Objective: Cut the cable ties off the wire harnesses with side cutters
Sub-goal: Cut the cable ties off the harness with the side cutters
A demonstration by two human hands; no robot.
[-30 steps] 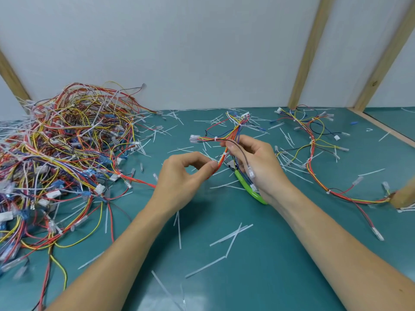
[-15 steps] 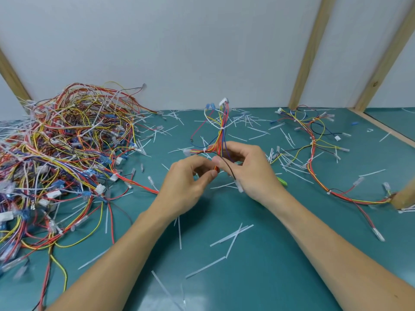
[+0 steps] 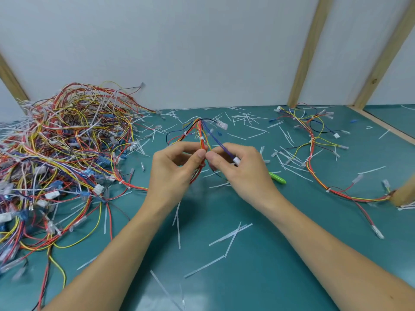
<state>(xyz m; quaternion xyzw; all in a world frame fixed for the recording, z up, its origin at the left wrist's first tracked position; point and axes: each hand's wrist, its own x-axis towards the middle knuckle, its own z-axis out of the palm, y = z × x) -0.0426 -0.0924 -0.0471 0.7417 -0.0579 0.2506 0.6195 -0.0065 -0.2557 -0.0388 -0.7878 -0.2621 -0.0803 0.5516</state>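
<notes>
Between both hands stands a small wire harness (image 3: 200,133) of red, yellow, black and blue wires, fanning upward, with a white cable tie (image 3: 201,138) just above the fingers. My left hand (image 3: 174,169) pinches the bundle between thumb and fingers. My right hand (image 3: 241,169) pinches it from the other side, thumb to thumb, with a blue wire and its white connector (image 3: 236,160) lying across the fingers. The green handle of the side cutters (image 3: 278,178) sticks out from behind my right hand; whether that hand holds it is hidden.
A big tangle of harnesses (image 3: 58,153) fills the left of the teal mat (image 3: 258,277). One long harness (image 3: 318,153) lies at the right, near a wooden post (image 3: 404,194). Cut white tie strips (image 3: 229,236) litter the mat. Wooden battens stand against the back wall.
Both hands have drawn together on the harness and turned it upright, so its wires now fan upward. The green cutter handle, clear below my right hand a second ago, is mostly hidden.
</notes>
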